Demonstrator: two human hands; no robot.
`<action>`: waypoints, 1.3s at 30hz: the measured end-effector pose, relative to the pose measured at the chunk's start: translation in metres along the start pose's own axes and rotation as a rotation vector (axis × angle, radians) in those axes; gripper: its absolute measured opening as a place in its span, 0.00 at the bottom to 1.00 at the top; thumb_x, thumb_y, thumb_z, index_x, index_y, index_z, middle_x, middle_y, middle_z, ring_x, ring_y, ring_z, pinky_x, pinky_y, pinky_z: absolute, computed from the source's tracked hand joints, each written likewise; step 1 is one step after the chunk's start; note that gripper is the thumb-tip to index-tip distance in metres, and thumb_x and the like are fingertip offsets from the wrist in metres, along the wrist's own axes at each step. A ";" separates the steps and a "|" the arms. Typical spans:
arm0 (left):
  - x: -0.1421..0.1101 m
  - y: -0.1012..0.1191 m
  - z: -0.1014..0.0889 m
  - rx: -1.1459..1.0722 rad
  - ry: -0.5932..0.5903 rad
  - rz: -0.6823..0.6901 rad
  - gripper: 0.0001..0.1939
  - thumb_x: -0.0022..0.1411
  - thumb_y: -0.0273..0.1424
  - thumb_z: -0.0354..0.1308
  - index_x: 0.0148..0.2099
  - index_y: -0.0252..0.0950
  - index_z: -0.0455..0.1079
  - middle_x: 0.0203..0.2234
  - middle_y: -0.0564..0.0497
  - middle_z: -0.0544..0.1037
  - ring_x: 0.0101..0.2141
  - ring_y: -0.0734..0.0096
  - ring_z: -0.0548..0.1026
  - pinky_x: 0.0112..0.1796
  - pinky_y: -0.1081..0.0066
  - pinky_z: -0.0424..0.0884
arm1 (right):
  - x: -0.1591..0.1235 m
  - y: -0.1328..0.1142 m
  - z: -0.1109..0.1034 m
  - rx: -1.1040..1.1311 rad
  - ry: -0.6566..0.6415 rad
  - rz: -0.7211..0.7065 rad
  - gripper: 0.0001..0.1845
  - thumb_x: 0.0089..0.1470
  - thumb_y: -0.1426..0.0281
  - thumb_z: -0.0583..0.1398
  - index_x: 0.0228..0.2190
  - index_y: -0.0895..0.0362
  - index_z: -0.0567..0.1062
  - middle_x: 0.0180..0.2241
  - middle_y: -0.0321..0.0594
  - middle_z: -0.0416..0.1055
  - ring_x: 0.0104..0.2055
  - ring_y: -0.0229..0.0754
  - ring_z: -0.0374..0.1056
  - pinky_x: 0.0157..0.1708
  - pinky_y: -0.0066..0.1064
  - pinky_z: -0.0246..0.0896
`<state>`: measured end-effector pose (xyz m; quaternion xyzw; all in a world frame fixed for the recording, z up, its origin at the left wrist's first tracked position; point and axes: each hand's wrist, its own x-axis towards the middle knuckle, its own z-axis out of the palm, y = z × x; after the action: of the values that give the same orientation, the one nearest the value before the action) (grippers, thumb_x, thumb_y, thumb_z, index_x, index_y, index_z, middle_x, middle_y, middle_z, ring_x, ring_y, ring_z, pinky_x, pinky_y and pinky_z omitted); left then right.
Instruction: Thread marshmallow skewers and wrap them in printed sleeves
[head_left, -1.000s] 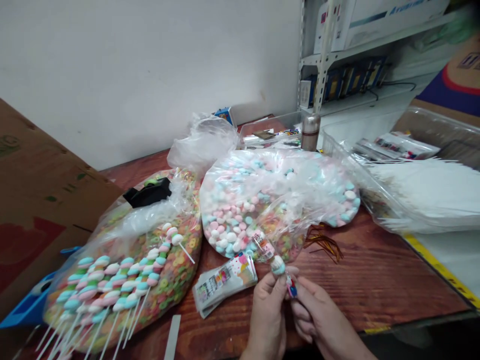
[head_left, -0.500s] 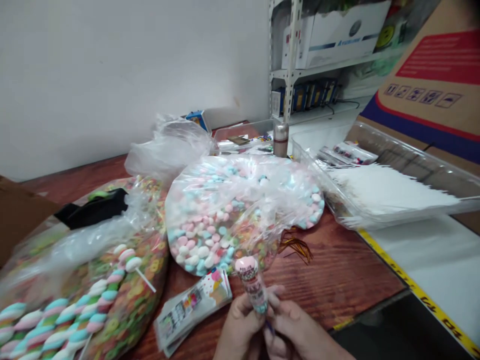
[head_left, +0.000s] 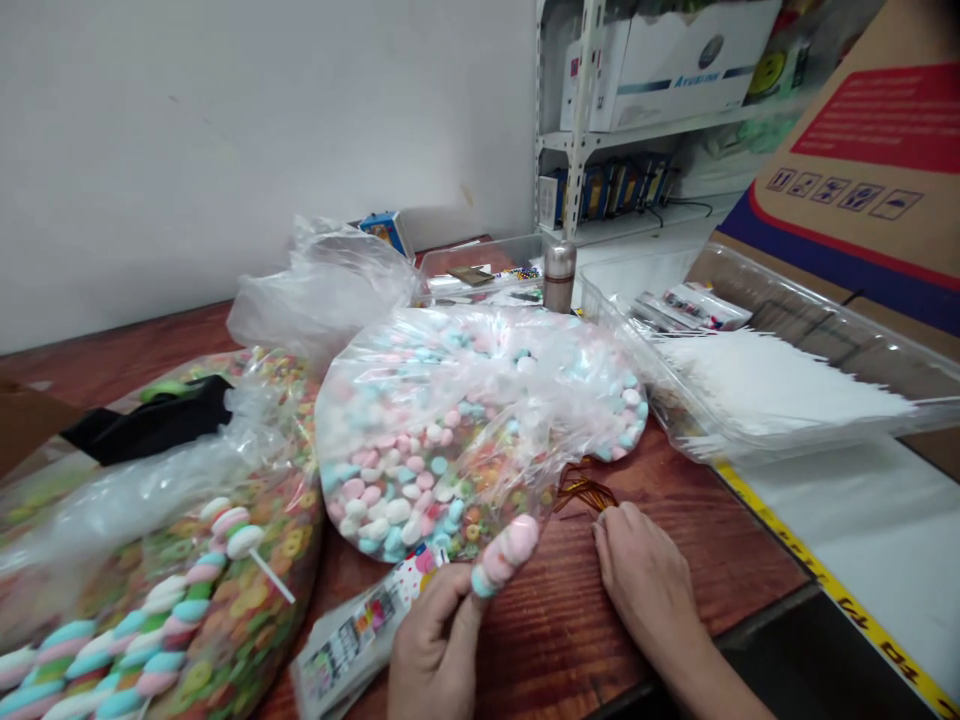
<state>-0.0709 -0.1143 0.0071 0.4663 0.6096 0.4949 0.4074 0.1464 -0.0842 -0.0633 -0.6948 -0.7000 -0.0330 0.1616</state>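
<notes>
My left hand (head_left: 439, 645) is closed around the lower end of a marshmallow stick (head_left: 504, 556), pink and blue pieces pointing up and to the right. It seems to be in a clear bag. On the table to the right, my right hand (head_left: 646, 565) has its fingertips pressed on a bundle of gold twist ties (head_left: 587, 490); whether it grips one is hidden. Behind the stick lies a large clear bag of pastel marshmallows (head_left: 405, 480). A stack of printed clear bags (head_left: 356, 640) lies partly behind my left hand.
At left, finished marshmallow sticks (head_left: 135, 640) lie on a bag of ring-shaped sweets (head_left: 247, 610). A clear plastic tray (head_left: 697, 445) of white sticks (head_left: 780, 385) stands right, before a cardboard box (head_left: 847, 190). Farther back is a metallic cylinder (head_left: 559, 278). Yellow tape (head_left: 810, 560) edges the table.
My hands were together at the bagged stick's lower end. The right hand has let go and moved right to the twist ties; the left has kept the stick, now tilted rightward.
</notes>
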 end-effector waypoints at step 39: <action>-0.004 -0.009 0.041 -0.640 -0.079 -0.282 0.10 0.61 0.35 0.62 0.44 0.38 0.72 0.24 0.56 0.71 0.23 0.80 0.64 0.27 0.79 0.61 | -0.003 -0.076 -0.035 1.010 -0.095 -0.072 0.14 0.64 0.69 0.51 0.26 0.53 0.64 0.24 0.34 0.65 0.25 0.38 0.65 0.27 0.29 0.59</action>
<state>-0.0319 -0.1098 -0.0086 0.2452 0.4657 0.5814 0.6204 0.0775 -0.0991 -0.0177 -0.5061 -0.6588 0.3356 0.4440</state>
